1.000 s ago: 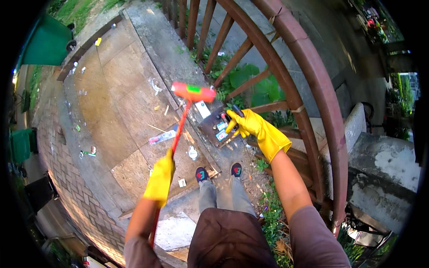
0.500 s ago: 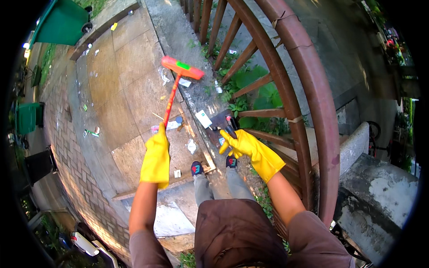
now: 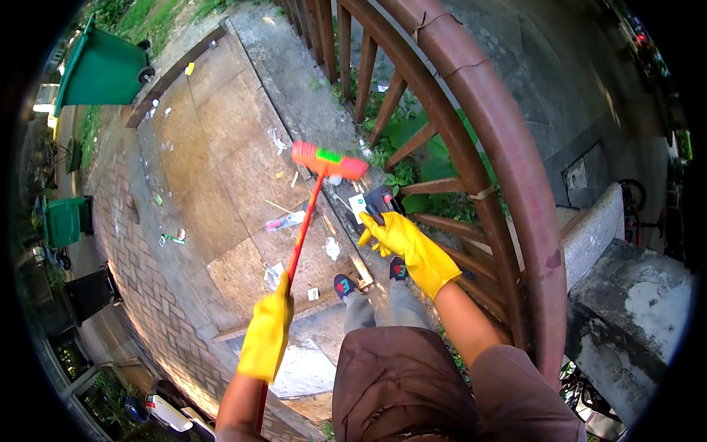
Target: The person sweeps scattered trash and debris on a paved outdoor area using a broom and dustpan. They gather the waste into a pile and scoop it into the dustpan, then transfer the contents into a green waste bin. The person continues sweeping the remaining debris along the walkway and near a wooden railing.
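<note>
My left hand (image 3: 266,335), in a yellow rubber glove, is wrapped around the red handle of a broom (image 3: 303,243). The broom's orange-red head with a green patch (image 3: 328,156) is blurred over the paving's edge strip. My right hand (image 3: 406,247), gloved the same way, is closed on the black handle (image 3: 375,216) of what looks like a dustpan. Beyond that hand, the dark pan (image 3: 381,197) is partly hidden. A white card-like piece (image 3: 358,206) lies beside it. Near the broom handle is a clear plastic bottle (image 3: 285,222); crumpled white litter (image 3: 332,249) lies closer to my shoes.
A brown curved railing (image 3: 508,147) with slats runs along my right, with green plants (image 3: 431,158) behind it. Several litter scraps dot the brown paving slabs (image 3: 184,177). Green wheeled bins (image 3: 103,66) stand at the far left, and a stone block (image 3: 626,309) sits at the right.
The broom head has swept nearer and to the right, toward the dark pan. My left hand has moved nearer and slightly right; the right hand keeps its grip. The view has shifted a little.
</note>
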A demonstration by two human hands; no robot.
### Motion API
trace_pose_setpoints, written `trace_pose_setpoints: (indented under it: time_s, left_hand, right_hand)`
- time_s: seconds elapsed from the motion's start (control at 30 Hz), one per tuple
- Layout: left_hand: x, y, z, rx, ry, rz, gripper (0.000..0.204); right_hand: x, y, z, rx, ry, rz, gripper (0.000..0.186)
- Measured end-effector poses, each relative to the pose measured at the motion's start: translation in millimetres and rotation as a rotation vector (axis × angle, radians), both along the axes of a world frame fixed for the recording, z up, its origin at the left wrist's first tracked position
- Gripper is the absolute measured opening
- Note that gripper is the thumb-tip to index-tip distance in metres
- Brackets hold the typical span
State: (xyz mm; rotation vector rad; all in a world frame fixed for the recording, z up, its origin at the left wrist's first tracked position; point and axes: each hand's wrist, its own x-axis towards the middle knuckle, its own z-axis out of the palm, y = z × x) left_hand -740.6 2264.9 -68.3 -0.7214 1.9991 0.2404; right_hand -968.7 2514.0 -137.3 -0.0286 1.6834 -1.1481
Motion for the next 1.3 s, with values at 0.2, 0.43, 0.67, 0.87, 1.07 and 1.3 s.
trace_pose_setpoints:
  time_s: [0.2,0.43,0.67,0.87,1.07,1.3]
  left_hand:
    - [-74.8,-21.6,-117.7,-0.016,0.281,-0.015,0.055]
    - [59.7,-33.9,-2.3,0.090,0.057,-0.234,0.062]
    - [39.9,-28.4,-67.0,-0.133,0.159,0.015,0.066]
    - [88.2,20.2,-24.1,-0.018,-0.151,-0.047,0.075]
    - [79.8,28.3,45.8,0.067,0.031,0.000,0.067]
    - [-58.2,-10.5,-109.9,-0.105,0.546,-0.247,0.069]
  right_hand:
    - [-1.6,-12.5,23.0,0.016,0.041,-0.057,0.064]
    - [-28.3,22.2,-17.3,0.004,-0.009,-0.188,0.062]
    - [-33.7,9.8,-6.7,-0.027,0.042,-0.090,0.069]
    - [-23.5,11.8,11.7,0.101,0.025,0.040,0.076]
    - [27.2,9.5,38.7,0.101,-0.002,0.169,0.080]
    - [38.1,8.0,2.9,-0.022,-0.072,-0.083,0.076]
